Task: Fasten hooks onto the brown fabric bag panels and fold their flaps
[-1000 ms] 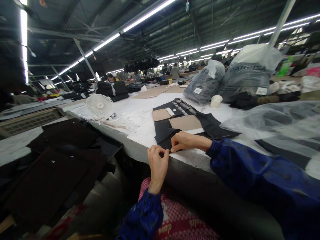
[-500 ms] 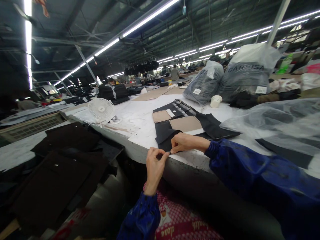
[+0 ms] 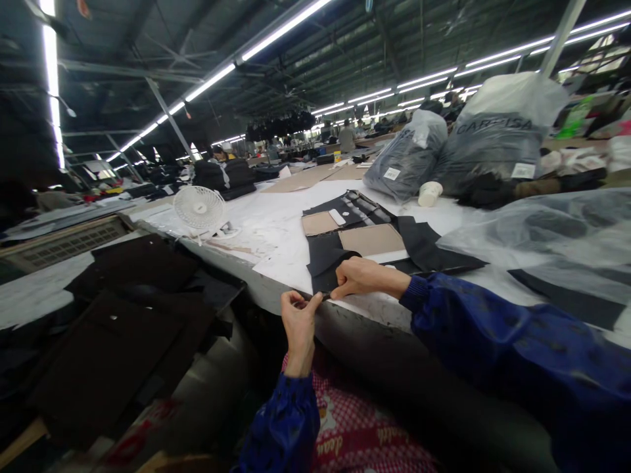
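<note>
At the front edge of the white table [image 3: 269,266], my left hand [image 3: 299,323] pinches the near edge of a black fabric piece [image 3: 328,255]. My right hand [image 3: 362,277] grips the same edge just to the right, its thumb and fingers pressed together. Between the two hands a short dark strip of the edge shows. The fabric spreads away from me over the tabletop. Beige panels [image 3: 372,239] and a small white label-like piece [image 3: 338,217] lie on it. The fingertips partly hide the fabric's edge.
A small white fan [image 3: 198,207] stands left on the table. Filled plastic bags [image 3: 493,135] and a paper cup [image 3: 430,193] sit at the back right, before clear plastic sheeting [image 3: 552,226]. Dark cloth pieces [image 3: 113,348] are piled at the lower left.
Both hands have shifted slightly left along the fabric edge, still pinching it. A little more of the dark edge shows between them. The view has moved slightly.
</note>
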`<state>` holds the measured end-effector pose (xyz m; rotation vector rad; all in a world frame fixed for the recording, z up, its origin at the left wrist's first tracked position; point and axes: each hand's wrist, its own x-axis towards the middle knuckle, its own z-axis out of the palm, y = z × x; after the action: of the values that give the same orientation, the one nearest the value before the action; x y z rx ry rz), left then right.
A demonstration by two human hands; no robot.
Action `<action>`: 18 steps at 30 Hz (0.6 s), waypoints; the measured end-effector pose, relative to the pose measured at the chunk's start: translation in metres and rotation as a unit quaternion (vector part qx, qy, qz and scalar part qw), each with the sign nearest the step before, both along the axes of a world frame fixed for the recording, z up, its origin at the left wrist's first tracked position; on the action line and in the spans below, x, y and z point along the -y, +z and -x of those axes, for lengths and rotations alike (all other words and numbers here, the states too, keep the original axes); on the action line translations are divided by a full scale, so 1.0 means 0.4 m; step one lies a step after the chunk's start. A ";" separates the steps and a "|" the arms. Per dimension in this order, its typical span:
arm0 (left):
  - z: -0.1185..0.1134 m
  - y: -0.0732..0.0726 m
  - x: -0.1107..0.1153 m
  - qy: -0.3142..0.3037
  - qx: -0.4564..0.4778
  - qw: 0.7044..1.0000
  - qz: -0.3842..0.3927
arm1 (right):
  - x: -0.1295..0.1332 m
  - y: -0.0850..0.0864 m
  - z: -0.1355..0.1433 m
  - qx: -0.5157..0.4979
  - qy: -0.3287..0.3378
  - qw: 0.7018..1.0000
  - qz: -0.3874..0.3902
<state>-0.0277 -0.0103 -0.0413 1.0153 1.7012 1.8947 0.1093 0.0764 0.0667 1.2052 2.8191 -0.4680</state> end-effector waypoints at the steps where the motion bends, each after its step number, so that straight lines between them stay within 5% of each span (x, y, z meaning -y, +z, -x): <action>1: 0.009 -0.009 0.001 -0.007 0.017 1.000 -0.001 | 0.000 0.002 0.000 -0.002 -0.001 1.000 0.003; 8: 0.013 -0.007 0.025 -0.056 0.063 0.996 0.011 | -0.011 0.003 -0.007 -0.034 0.023 0.999 0.030; 12: -0.008 0.028 0.025 -0.113 0.084 0.989 0.039 | -0.027 0.001 -0.025 -0.093 0.040 0.985 0.141; 16: 0.003 0.055 0.017 -0.107 0.151 0.983 0.010 | -0.036 0.038 -0.048 -0.196 0.021 0.943 0.268; 18: 0.018 0.074 0.018 -0.084 0.184 0.979 -0.011 | -0.024 0.068 -0.052 -0.258 0.013 0.937 0.235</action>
<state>-0.0349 -0.0174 -0.0116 0.7333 1.3443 1.8568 0.1300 0.0859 0.0940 1.0541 2.8197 -1.5535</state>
